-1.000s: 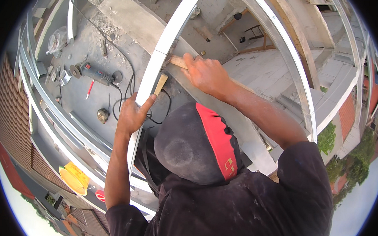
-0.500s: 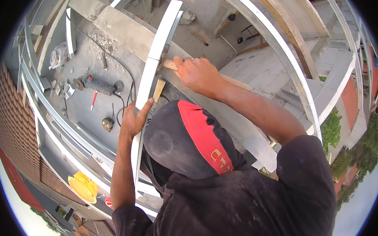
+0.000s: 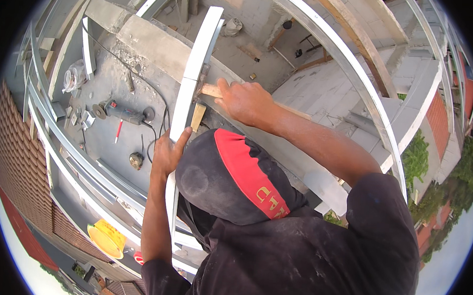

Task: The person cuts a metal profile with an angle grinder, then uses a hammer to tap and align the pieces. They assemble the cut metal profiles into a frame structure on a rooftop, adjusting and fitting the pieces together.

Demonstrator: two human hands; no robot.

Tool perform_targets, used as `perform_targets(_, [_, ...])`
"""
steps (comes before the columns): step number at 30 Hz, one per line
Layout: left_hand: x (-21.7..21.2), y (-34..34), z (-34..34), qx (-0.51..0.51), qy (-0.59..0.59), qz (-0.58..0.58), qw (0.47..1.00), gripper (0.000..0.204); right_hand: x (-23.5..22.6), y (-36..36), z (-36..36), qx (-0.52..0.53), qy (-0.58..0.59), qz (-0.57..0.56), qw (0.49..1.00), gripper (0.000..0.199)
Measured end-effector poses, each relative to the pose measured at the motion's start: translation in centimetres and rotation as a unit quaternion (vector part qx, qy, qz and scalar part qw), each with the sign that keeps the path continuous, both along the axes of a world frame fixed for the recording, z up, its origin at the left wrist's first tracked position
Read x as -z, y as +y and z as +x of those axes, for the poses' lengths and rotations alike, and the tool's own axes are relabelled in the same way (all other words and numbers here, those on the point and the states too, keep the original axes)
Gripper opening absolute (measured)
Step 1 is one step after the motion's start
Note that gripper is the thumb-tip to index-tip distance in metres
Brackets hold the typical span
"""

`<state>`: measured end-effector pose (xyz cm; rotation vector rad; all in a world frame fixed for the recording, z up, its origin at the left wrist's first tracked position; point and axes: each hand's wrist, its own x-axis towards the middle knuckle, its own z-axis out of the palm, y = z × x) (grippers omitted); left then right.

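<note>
A long pale metal channel (image 3: pixel 195 53) stands across the middle of the view, running from the far side down beside my left arm. My left hand (image 3: pixel 169 150) is wrapped round its lower part, thumb on the near face. My right hand (image 3: pixel 245 102) grips the wooden handle of a hammer (image 3: pixel 211 90) just right of the channel. The hammer's dark head lies close against the channel's edge and is partly hidden; whether it touches cannot be told. Below it, a small wooden block (image 3: pixel 198 117) rests beside the channel.
On the grey slab left lie an angle grinder (image 3: pixel 124 113) with its cable, a red pencil (image 3: pixel 119 131), metal offcuts (image 3: pixel 88 120) and a small round tool (image 3: pixel 136 160). Curved metal rails (image 3: pixel 78 154) edge the slab. A yellow tub (image 3: pixel 107 238) sits outside them. Beyond the concrete beam (image 3: pixel 151 43), a lower floor drops away.
My right hand and the hammer have shifted slightly toward me along the channel. My left hand keeps its grip. The whole view has moved a little.
</note>
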<state>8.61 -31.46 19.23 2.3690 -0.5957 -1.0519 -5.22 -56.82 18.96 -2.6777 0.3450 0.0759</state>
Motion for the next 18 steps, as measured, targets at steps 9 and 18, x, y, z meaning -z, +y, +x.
perform_targets(9, [-0.5,0.8,-0.1,0.005,0.025,-0.007,1.000,0.088,0.1,-3.8,-7.3,-0.016,-0.085,0.112,0.990,0.037])
perform_targets(18, [0.4,1.1,0.5,0.026,-0.012,-0.001,1.000,0.099,0.1,-5.1,-3.1,-0.022,-0.067,0.115,0.991,0.029])
